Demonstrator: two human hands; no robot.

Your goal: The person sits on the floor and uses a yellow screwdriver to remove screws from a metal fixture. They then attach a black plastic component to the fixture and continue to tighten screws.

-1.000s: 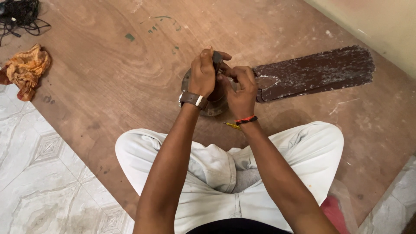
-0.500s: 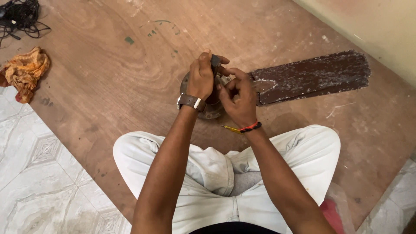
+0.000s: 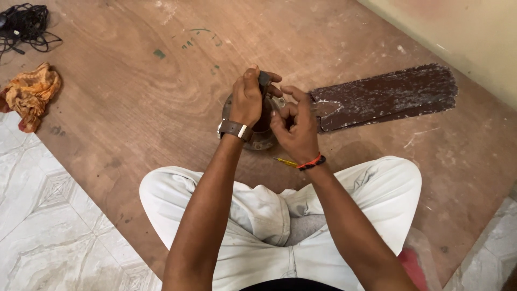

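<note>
A: Under both hands, on the brown plywood floor board (image 3: 134, 108), sits the round rusty metal fan hub (image 3: 257, 141) with its one dark, paint-flecked blade (image 3: 385, 97) running off to the right of the right hand (image 3: 296, 132)

B: What differs from a second back?

A: The right hand has slid down and nearer the body; its fingers are now curled at the hub's right edge, where the blade's bracket joins, pinching something too small to make out. The left hand (image 3: 249, 99) has stayed clenched on a dark tool handle (image 3: 264, 81) stood upright over the hub's middle

B: So the work holds at that joint?

A: It looks so; the hub itself has not shifted. Far left of the left hand lie a crumpled orange rag (image 3: 29, 94) and a tangle of black cable (image 3: 24, 24)
</note>
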